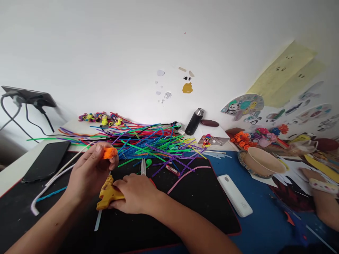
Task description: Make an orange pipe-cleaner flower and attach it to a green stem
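My left hand (87, 173) pinches a small rolled orange pipe cleaner piece (109, 153) between thumb and fingers, raised over the black mat. Just below and to its right, my right hand (137, 193) is wrapped around a yellow hot glue gun (106, 198). The gun's nozzle end points up toward the orange piece; whether the two touch, I cannot tell. A translucent glue stick (97, 221) sticks out of the gun's rear. Beyond my right hand lie metal scissors (143, 167), partly hidden by it.
A heap of coloured pipe cleaners (148, 141) spreads behind the black mat (201, 204). Around it are a phone (47, 158), a black flask (194, 121), a white power bank (235, 195) and a bowl (265, 163). Another person's hand (312, 176) is at the far right.
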Available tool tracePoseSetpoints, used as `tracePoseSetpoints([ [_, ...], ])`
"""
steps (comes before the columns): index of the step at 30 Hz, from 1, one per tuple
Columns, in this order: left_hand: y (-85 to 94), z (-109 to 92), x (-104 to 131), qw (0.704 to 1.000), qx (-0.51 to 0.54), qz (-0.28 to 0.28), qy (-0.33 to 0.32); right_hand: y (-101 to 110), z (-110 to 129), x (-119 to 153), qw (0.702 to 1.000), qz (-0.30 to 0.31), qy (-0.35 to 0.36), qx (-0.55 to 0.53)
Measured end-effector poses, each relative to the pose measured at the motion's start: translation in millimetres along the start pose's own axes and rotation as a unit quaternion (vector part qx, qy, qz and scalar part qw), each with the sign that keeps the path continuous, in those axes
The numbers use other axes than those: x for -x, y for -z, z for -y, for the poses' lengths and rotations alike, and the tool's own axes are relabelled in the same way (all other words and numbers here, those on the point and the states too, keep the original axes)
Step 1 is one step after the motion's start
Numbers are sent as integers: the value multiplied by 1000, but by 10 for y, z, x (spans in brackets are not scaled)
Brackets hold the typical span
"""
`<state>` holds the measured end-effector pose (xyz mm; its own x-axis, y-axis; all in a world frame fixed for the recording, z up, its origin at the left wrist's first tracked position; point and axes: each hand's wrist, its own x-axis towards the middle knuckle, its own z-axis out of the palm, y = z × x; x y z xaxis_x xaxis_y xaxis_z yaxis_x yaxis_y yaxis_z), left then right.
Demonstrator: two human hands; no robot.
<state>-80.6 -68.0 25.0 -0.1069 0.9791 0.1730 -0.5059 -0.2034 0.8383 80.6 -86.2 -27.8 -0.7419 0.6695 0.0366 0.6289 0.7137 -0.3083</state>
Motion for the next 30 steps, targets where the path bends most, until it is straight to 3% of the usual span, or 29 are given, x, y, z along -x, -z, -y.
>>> tracePoseSetpoints([
  [4,46,7,-37,1000,6,-13,9,102,-129,92,995,-55,-20,-83],
  [7,54,55,-83,1000,10,-18,24,243,-351,157,978,-113,-130,-121],
  [11,-9,115,-165,999,6,-3,36,359,-700,231,960,-91,-258,-62],
  [16,-162,112,-313,999,17,12,30,288,-910,261,955,-79,-284,-40],
  [23,-390,100,-471,999,36,30,11,185,-940,97,952,-56,-301,-22],
  [30,-465,170,-485,999,31,22,27,191,-918,31,955,-49,-290,-40],
])
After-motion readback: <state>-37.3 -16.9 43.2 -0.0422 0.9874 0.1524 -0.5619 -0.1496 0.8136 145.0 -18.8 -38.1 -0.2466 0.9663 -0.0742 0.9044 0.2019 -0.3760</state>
